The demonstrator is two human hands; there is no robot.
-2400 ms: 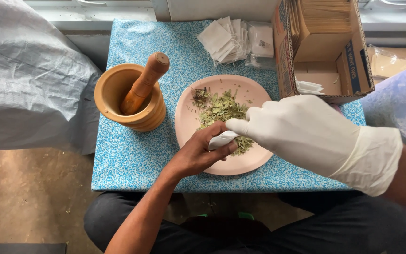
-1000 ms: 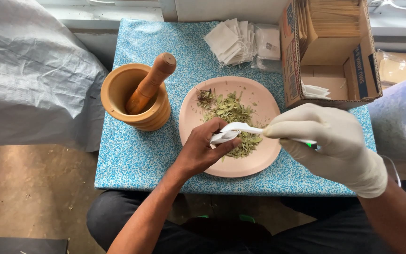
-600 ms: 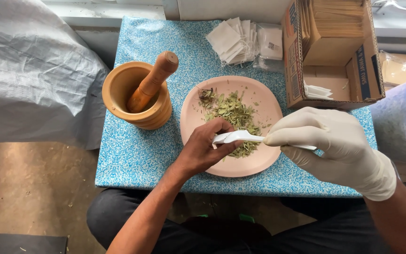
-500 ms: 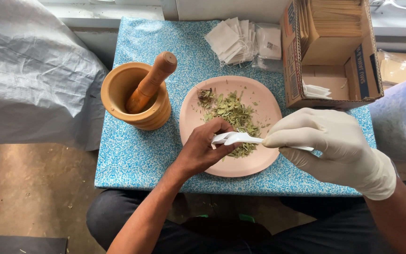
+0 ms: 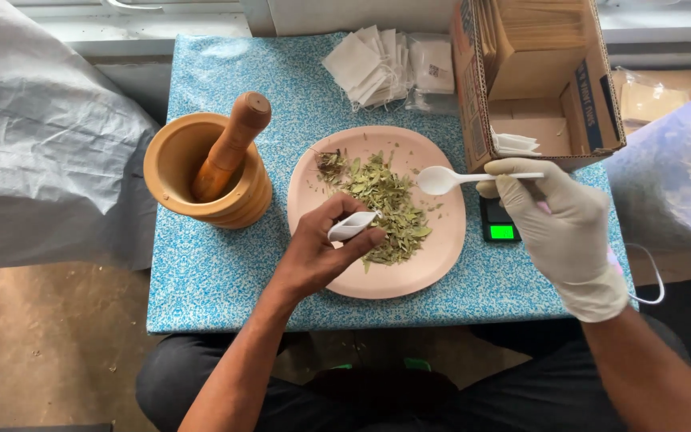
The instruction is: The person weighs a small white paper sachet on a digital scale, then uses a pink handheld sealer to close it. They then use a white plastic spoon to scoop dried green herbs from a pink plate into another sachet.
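While left hand (image 5: 325,250) pinches sachet (image 5: 351,226), gloved right hand (image 5: 557,220) lifts spoon (image 5: 449,179).

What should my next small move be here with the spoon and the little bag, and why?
Probably dip the white spoon into the dried leaves on the pink plate. Its bowl looks empty and sits raised above the pile in your gloved right hand, while your left hand holds the small white bag beside the leaves.

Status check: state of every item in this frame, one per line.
left hand: bare, pinching small white sachet, open-mouthed
right hand: gloved, holding white spoon, bowl empty
pink plate: holds dried leaves
mortar: pestle leaning inside
cardboard box: open
scale: lit green
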